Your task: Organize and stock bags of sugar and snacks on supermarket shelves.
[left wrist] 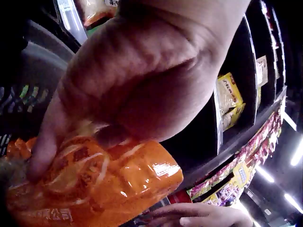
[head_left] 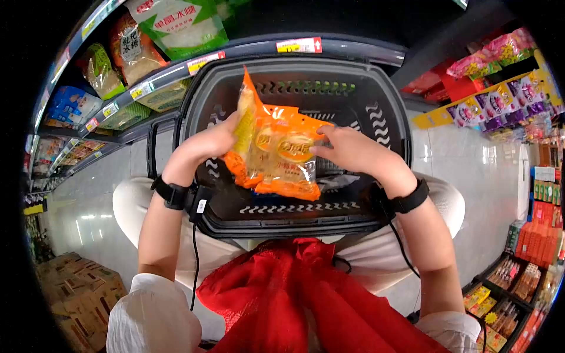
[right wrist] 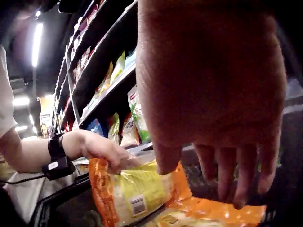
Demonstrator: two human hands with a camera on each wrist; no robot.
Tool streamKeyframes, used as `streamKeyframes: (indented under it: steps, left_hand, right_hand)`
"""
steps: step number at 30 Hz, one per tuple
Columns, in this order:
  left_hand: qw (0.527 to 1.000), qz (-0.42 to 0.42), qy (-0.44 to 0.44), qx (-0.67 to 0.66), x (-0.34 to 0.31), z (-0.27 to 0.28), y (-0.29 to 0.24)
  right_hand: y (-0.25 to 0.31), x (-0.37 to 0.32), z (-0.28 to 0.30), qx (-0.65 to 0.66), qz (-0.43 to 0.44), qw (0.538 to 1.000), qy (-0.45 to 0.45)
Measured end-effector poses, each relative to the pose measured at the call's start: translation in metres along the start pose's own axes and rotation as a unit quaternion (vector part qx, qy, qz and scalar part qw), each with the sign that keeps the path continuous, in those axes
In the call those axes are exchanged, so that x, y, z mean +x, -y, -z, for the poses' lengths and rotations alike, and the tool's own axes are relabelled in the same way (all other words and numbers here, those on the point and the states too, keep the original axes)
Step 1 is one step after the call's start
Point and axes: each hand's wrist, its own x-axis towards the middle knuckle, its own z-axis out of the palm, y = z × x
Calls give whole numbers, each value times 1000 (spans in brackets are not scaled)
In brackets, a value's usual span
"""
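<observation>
Inside the rim of the dark basket [head_left: 276,226], the left hand [head_left: 216,141] grips a yellow-backed bag [head_left: 245,130] near its upper edge; part of its fingers is lost behind the film. The bag stands tilted within the basket's left half, its back turned aside in the head view, while the right wrist view shows a barcode too small to read.

Against it, nearer the basket's middle, leans an orange bag [head_left: 288,156] with a clear window; glare breaks up its print, and where the two bags meet is hard to make out. The right hand [head_left: 356,152], on the basket's right side, has its fingers extended at this bag's edge, gripping nothing visible; whether the tips touch the film cannot be told.

Low in the basket, a greyish wrapped item [head_left: 338,181] is mostly covered, its contents unclear. Beyond the basket's far rim, a green-and-white packet [head_left: 185,26] on the shelf [head_left: 247,50] is cut off at the top, and left of the basket, stacked cartons [head_left: 76,294] fade into the dark lens edge
</observation>
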Motion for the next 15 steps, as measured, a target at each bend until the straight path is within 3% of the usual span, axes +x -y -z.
streamKeyframes:
  steps: [2, 4, 5, 7, 9, 11, 13, 15]
  left_hand:
    - [997, -1, 0, 79, 20, -9, 23]
    - [989, 2, 2, 151, 29, -23, 22]
    - [989, 4, 4, 147, 29, -27, 10]
    - [974, 154, 69, 149, 31, -33, 2]
    - [981, 118, 61, 143, 43, -40, 29]
    - [989, -63, 18, 135, 48, -43, 41]
    - [983, -101, -1, 154, 51, -42, 37]
    - [991, -58, 20, 116, 59, -38, 30]
  right_hand:
    - [-1, 7, -11, -11, -12, 998, 60]
    - [-9, 17, -27, -55, -22, 985, 161]
    - [-19, 22, -38, -54, -23, 984, 166]
    - [-34, 30, -58, -103, -77, 947, 294]
    - [-39, 34, -65, -112, -118, 929, 331]
    - [-42, 38, -65, -114, -148, 901, 391]
    - [-44, 38, -66, -95, -143, 905, 388]
    - [-32, 32, -57, -57, -41, 971, 228]
